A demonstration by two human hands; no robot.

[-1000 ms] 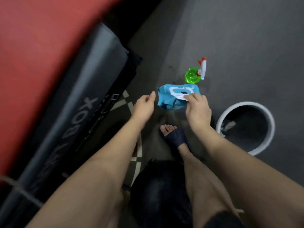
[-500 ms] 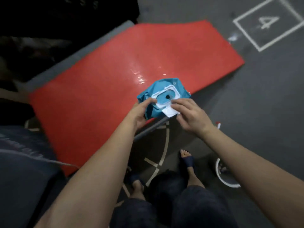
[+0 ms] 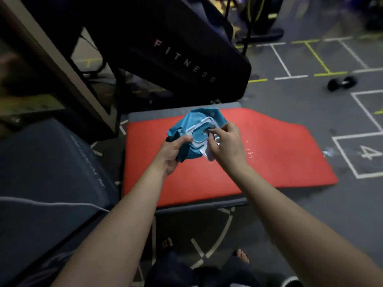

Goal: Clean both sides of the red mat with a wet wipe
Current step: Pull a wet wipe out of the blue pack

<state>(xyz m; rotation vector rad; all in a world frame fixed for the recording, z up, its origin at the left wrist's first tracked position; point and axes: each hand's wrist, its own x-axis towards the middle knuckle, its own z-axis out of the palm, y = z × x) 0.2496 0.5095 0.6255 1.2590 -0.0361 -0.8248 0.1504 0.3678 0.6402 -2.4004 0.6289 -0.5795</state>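
1. Fingers. The right hand's fingertips (image 3: pixel 215 133) are curled into the dispensing opening (image 3: pixel 204 132) of the wipe pack (image 3: pixel 186 125). Whether they have pinched a wipe cannot be told; no wipe shows outside the opening. The left thumb (image 3: pixel 184 139) presses on the pack's face at 9 o'clock of the opening, and the remaining left fingers wrap underneath and grasp the pack.

2. Hands. The left hand (image 3: pixel 176 151) supports the pack from 7 o'clock. The right hand (image 3: pixel 224 146) approaches from 4 o'clock. A pale flap (image 3: pixel 208 155), apparently the opened lid, hangs at 6 o'clock of the opening.

3. Task object. The red mat (image 3: pixel 279 154) lies flat on a grey mat (image 3: pixel 182 110), below the raised pack, extending toward 3 o'clock. Neither hand touches it. Small glints (image 3: pixel 248 151) show on its surface near the right wrist; moisture or reflection cannot be distinguished.

4. Surroundings. A black pad marked FITNESS (image 3: pixel 176 59) stands at 12 o'clock. A dark grey block (image 3: pixel 51 162) sits at 9 o'clock. A dumbbell (image 3: pixel 342 82) lies at 2 o'clock on the marked floor (image 3: pixel 310 100).

5. Progress (judgement). The task is in its preparation stage: the pack is open, and wipe extraction is in hand. Remaining steps: withdraw the wipe, clean the upper face, turn the mat, clean the second face.
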